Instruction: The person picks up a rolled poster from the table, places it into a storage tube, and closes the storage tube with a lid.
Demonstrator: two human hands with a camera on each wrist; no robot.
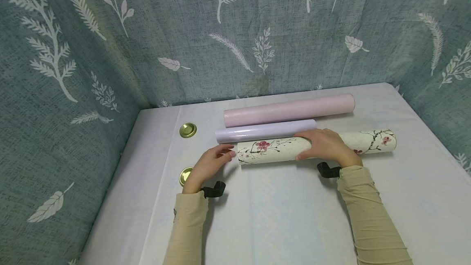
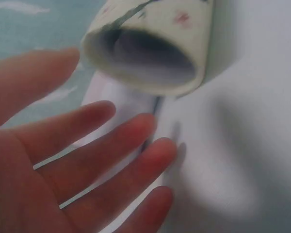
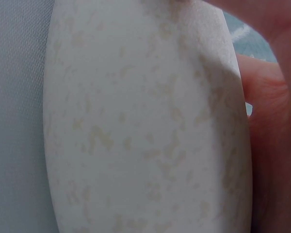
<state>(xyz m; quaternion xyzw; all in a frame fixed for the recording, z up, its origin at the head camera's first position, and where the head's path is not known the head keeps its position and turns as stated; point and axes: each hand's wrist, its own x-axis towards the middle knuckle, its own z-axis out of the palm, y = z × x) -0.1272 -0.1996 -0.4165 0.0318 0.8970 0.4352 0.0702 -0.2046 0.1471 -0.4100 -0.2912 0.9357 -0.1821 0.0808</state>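
Observation:
A cream roll with red blossoms and dark branches [image 1: 272, 150] lies crosswise on the table, the nearest of three rolls. My right hand [image 1: 325, 146] grips it around the middle, thumb on the near side and fingers over the top. In the right wrist view the roll's speckled surface [image 3: 145, 126] fills the picture, with part of the hand [image 3: 271, 111] at the right. My left hand [image 1: 211, 165] is beside the roll's left end, fingers extended and holding nothing. The left wrist view shows the roll's hollow end [image 2: 145, 60] just beyond the spread fingers of that hand [image 2: 87, 155].
Behind the cream roll lie a shorter lilac roll [image 1: 265, 131] and a longer pink roll [image 1: 288, 110]. One gold lid [image 1: 188, 130] sits at the left; another gold lid [image 1: 185, 175] is partly hidden by the left hand. Patterned green cloth [image 1: 235, 52] hangs around the white table [image 1: 279, 224].

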